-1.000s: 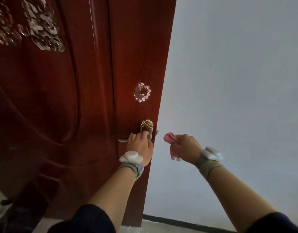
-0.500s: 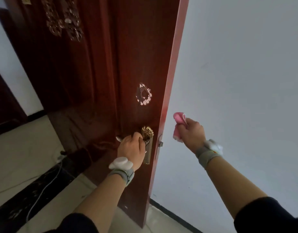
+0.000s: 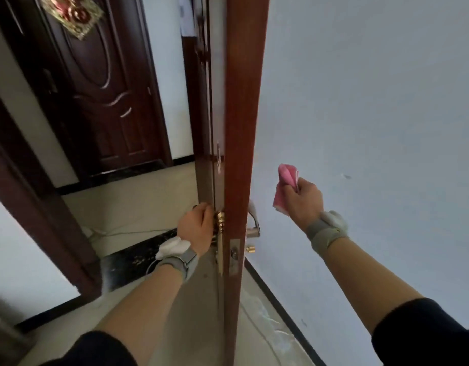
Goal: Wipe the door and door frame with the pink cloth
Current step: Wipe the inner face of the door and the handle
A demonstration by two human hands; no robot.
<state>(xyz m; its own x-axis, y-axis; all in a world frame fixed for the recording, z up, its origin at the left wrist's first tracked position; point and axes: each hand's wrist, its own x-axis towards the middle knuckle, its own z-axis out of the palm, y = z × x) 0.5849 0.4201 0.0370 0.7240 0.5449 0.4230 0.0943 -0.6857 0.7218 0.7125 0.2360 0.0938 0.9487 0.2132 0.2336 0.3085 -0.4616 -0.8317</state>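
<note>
2 hands (image 3: 197, 228) (image 3: 303, 198), 2 doors (image 3: 244, 128) (image 3: 101, 88), 1 pink cloth (image 3: 285, 186).

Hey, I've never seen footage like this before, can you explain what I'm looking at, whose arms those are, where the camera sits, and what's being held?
There is no machine here. The camera is worn on a person's head and looks forward and down, so the two arms reaching in from the bottom are that person's own. Each wrist wears a grey band with a white piece on it.

The left hand grips the gold handle of a reddish-brown door, which you see almost edge-on. A silver handle sticks out on the door's other side. The right hand is closed around a bunched pink cloth, held in the air beside the door edge, in front of a pale wall, not touching the door. Through the opening you see a tiled floor and another dark door.
</note>
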